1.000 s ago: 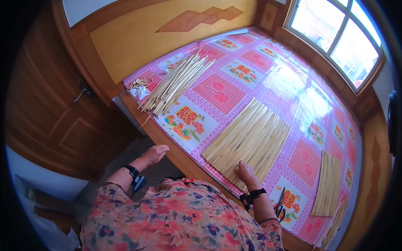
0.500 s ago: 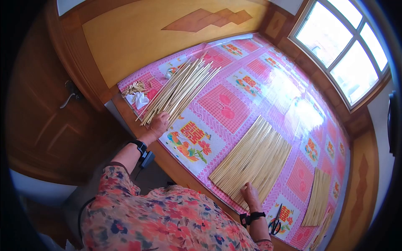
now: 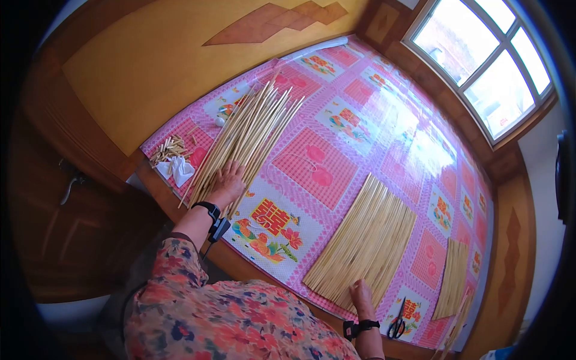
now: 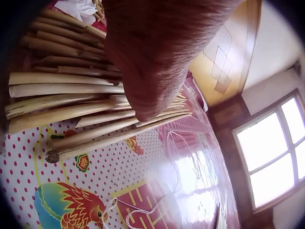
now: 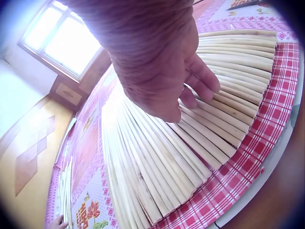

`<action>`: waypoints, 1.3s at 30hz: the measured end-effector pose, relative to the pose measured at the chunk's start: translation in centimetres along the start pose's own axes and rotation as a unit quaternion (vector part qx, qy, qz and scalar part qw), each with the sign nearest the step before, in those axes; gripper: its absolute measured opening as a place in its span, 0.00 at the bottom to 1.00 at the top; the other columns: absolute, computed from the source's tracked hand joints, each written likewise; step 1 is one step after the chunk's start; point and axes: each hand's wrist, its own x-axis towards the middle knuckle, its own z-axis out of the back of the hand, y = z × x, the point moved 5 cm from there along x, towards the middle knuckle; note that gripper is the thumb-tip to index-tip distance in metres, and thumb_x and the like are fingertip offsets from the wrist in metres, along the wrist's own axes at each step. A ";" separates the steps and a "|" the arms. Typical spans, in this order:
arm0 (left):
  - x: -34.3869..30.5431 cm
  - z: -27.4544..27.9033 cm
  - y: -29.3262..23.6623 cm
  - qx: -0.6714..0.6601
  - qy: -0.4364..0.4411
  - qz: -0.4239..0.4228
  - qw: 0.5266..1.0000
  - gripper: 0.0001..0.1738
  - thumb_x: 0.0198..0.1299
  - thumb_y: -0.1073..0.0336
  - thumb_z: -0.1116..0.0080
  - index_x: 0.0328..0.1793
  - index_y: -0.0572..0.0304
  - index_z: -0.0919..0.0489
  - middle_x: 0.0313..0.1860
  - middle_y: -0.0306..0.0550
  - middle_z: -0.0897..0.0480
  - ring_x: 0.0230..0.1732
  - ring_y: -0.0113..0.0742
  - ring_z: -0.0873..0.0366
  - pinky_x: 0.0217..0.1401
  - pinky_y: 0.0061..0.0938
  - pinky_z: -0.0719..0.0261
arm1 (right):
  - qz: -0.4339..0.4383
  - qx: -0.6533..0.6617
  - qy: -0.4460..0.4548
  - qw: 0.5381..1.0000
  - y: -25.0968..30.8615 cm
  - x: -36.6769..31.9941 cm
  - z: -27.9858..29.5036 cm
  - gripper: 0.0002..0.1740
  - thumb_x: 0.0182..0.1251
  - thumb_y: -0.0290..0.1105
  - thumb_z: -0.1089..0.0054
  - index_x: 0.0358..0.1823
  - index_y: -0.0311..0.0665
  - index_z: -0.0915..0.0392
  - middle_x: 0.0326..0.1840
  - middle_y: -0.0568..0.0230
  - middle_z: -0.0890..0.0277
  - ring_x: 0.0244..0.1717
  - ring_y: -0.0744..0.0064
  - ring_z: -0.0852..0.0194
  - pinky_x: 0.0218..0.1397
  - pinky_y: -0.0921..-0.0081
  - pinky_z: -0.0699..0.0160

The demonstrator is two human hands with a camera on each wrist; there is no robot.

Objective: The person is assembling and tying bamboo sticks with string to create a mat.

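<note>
My left hand [image 3: 228, 182] lies with spread fingers on the near end of a loose pile of pale sticks [image 3: 259, 123]. In the left wrist view the hand [image 4: 147, 62] covers part of the sticks [image 4: 62, 114], and its fingertips are hidden. Over the near part of a row of sticks laid side by side [image 3: 360, 240] is my right hand [image 3: 362, 296]. The right wrist view has that hand [image 5: 162, 76] with loosely bent fingers low over or touching the flat sticks [image 5: 157, 176], nothing visible between them.
Black scissors [image 3: 397, 327] lie right of my right hand, with a narrower row of sticks [image 3: 453, 279] beyond. White crumpled paper [image 3: 181, 170] and short stick pieces [image 3: 171, 150] sit at the left. The patterned cover [image 3: 312, 159] reaches a window [image 3: 504, 60].
My left hand has come from off the near edge onto the loose pile, its fingers now spread on the sticks. My right hand stays over the laid-out row. The head view has shifted.
</note>
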 end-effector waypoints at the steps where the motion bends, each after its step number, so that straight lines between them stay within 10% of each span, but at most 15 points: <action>1: 0.1 -0.1 -0.1 -0.002 0.002 -0.002 1.000 0.33 0.51 0.57 0.48 0.64 0.53 0.42 0.67 0.46 0.47 0.69 0.43 0.57 0.66 0.49 0.57 | -0.006 -0.014 -0.002 1.000 0.0 0.0 0.0 0.17 0.49 0.37 0.38 0.35 0.36 0.32 0.30 0.47 0.26 0.36 0.48 0.27 0.38 0.60 0.29; 25: -1.4 1.4 -0.3 -0.002 0.017 -0.085 0.996 0.27 0.49 0.67 0.52 0.59 0.57 0.36 0.64 0.47 0.41 0.69 0.43 0.55 0.65 0.54 0.59 | -0.088 0.040 0.015 0.995 -1.0 0.6 -0.1 0.13 0.50 0.36 0.41 0.30 0.34 0.30 0.26 0.48 0.26 0.32 0.51 0.26 0.35 0.63 0.28; 31: -0.5 3.3 -4.7 -0.047 -0.135 -0.222 0.965 0.13 0.44 0.67 0.44 0.38 0.59 0.28 0.41 0.47 0.28 0.49 0.44 0.33 0.51 0.39 0.38 | -0.080 0.037 0.010 0.996 -0.4 0.7 0.6 0.13 0.50 0.35 0.41 0.29 0.32 0.29 0.25 0.48 0.26 0.31 0.51 0.26 0.34 0.64 0.28; 39: 4.6 0.7 -8.1 -0.086 -0.067 -0.146 0.983 0.05 0.47 0.70 0.51 0.32 0.61 0.27 0.36 0.52 0.27 0.41 0.46 0.28 0.43 0.35 0.29 | -0.088 0.062 0.004 0.994 0.2 0.3 1.1 0.14 0.51 0.37 0.41 0.29 0.32 0.29 0.26 0.47 0.27 0.32 0.50 0.26 0.34 0.64 0.29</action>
